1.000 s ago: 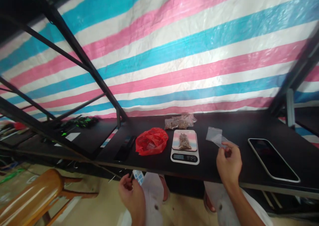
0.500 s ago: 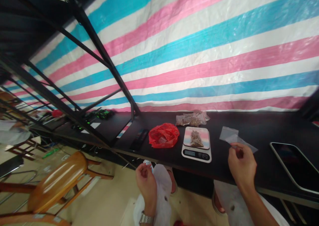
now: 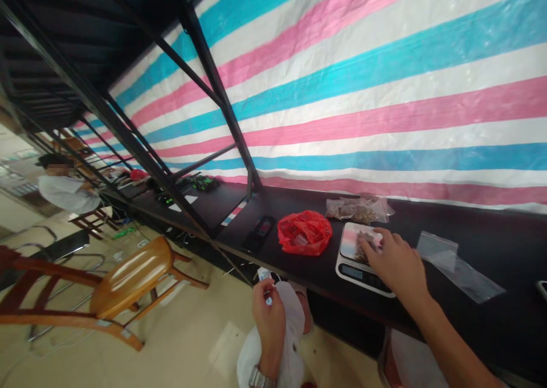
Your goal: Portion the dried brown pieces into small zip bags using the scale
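Observation:
A white digital kitchen scale [image 3: 348, 269] with a lit display stands on the black table. On its plate lies a small clear bag of brown dried bits [image 3: 364, 248]. My right hand [image 3: 399, 262] is over the scale, thumb and fingers closed around the bag and partly covering it. Above my lap, my left hand [image 3: 269, 314] is closed, fingers curled; something small and whitish shows between them, too unclear to name. Right of the scale lie flat clear zip bags [image 3: 465, 271]. Behind it are several filled bags [image 3: 359, 210].
An open red plastic bag [image 3: 304, 234] sits left of the scale, with a dark phone-like object [image 3: 258, 233] beyond it. Black metal framing [image 3: 226, 114] rises at the left. A wooden chair [image 3: 132, 277] stands on the floor. A person [image 3: 68, 191] sits far left.
My right hand has moved left from the flat zip bags to the bag on the scale. The view has turned left, and the phone at the right is mostly out of sight.

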Demonstrator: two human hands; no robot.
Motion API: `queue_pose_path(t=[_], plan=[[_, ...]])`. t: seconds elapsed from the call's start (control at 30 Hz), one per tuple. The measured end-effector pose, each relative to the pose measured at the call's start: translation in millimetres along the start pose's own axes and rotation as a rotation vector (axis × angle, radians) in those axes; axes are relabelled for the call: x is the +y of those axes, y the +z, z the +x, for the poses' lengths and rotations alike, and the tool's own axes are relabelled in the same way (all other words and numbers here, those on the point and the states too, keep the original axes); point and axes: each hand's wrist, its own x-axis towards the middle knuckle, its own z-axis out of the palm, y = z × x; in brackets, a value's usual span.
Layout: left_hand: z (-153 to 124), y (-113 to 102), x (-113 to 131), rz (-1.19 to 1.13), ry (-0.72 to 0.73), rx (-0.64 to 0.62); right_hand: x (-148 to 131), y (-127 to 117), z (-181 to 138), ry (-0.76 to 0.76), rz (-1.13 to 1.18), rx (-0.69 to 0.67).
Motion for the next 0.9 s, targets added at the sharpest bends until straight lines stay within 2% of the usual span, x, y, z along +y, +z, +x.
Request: queue_pose_path(t=[0.27, 0.43, 0.53, 0.63, 0.67, 0.73, 0.8, 0.9], plan=[[15.7, -8.0, -8.8, 0.037, 0.026, 0.009, 9.0, 9.0, -4.1, -0.027, 0.158, 0.053], [26.3, -2.1, 2.5, 0.038, 0.14, -0.011, -4.1, 8.8, -10.2, -0.029, 0.09, 0.111], [39.8, 10.7, 19.7, 0.007, 0.229, -0.022, -7.6, 13.1, -9.6, -0.048, 0.081, 0.111], [65.6, 33.8, 39.7, -0.07, 0.371, -0.071, -3.7, 16.7, -5.4, -0.05, 0.149, 0.116], [76.5, 43.1, 44.9, -0.105, 0.374, -0.104, -1.9, 17.0, -3.7, -0.047, 0.182, 0.123], [98.2, 60.6, 50.2, -0.199, 0.287, -0.212, 0.1, 16.1, -0.5, -0.036, 0.265, 0.136], [114.1, 73.0, 48.0, -0.222, 0.235, -0.247, -2.6, 13.9, 1.8, -0.021, 0.37, 0.128], [117.4, 78.7, 36.2, -0.236, 0.168, -0.308, -20.1, 10.6, 3.9, -0.023, 0.529, 0.101]])
